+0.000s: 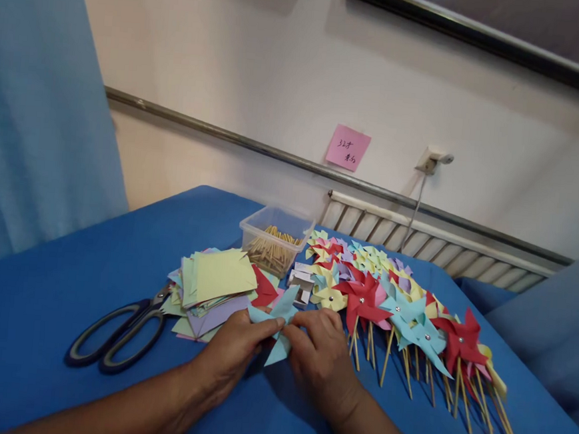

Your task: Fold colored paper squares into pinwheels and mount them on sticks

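Note:
Between my two hands is a light blue paper pinwheel [279, 352], held above the blue-covered table. My left hand [232, 346] is closed on it, thumb pressed over its middle. From the other side my right hand [319, 353] pinches the paper near the centre; whether a pin is between those fingers is hidden. Just behind the hands stands a small open white box [300, 285]. A pile of coloured paper squares [222, 277] lies to the left, with scissors [119, 337] beside it. Several finished pinwheels on sticks [363, 303] are heaped to the right.
A clear plastic tub [251, 231] of wooden sticks [274, 246] stands behind the paper pile. The blue table [39, 338] reaches towards a wall with a metal rail [226, 135] and a radiator [369, 222]. Light blue curtains [32, 110] hang at the left.

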Available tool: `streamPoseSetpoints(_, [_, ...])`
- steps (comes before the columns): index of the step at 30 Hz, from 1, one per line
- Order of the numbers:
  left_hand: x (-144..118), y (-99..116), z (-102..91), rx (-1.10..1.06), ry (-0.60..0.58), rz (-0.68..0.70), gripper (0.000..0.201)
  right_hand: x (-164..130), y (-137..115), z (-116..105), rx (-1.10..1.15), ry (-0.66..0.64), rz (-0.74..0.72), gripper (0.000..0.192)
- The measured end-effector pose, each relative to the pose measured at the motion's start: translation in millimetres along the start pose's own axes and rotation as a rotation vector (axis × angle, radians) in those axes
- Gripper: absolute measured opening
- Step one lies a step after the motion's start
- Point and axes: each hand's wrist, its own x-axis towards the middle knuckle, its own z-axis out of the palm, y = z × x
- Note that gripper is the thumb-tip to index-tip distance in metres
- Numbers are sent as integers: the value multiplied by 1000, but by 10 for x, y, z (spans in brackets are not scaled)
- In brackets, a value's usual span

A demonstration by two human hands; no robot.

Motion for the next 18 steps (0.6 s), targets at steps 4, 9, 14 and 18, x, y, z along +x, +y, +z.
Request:
streamPoseSetpoints(4, [1,11,-20,-26,-26,-7,24,6,-43,-66,55,-78,-4,24])
streamPoseSetpoints(9, [-1,18,-5,-3,11,-38,25,21,-60,-150,146,-145,13,15])
streamPoseSetpoints(14, [28,-2,-14,52,-22,-73,21,-34,-79,-178,230,-64,33,9])
streamPoseSetpoints(18, [57,-52,-33,92,-29,-83,22,167,-45,-222,258,149,104,22])
